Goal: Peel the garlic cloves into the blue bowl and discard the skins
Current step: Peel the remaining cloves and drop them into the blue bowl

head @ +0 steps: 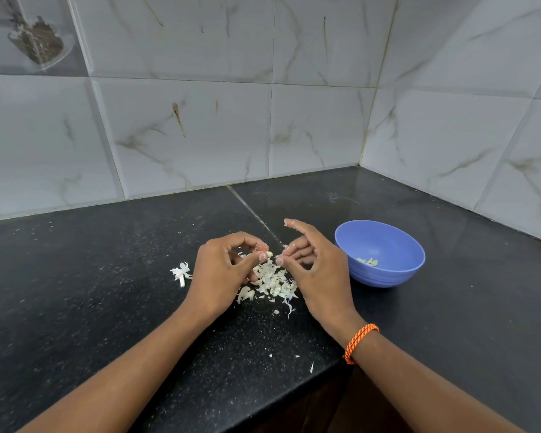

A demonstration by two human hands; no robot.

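Observation:
My left hand (222, 270) pinches a small garlic clove (267, 254) between thumb and forefinger, just above a pile of white garlic skins (272, 284) on the black counter. My right hand (319, 270) hovers beside it, its thumb and bent fingers close to the clove's tip, the forefinger stretched out and up; I cannot tell whether they touch the clove. The blue bowl (388, 245) stands to the right of my right hand and holds a few peeled cloves (369, 261).
A white garlic stem remnant (181, 272) lies left of my left hand. Small skin flakes (311, 367) dot the counter near its front edge (294, 389). Tiled walls (185, 129) meet in a corner behind and to the right of the bowl.

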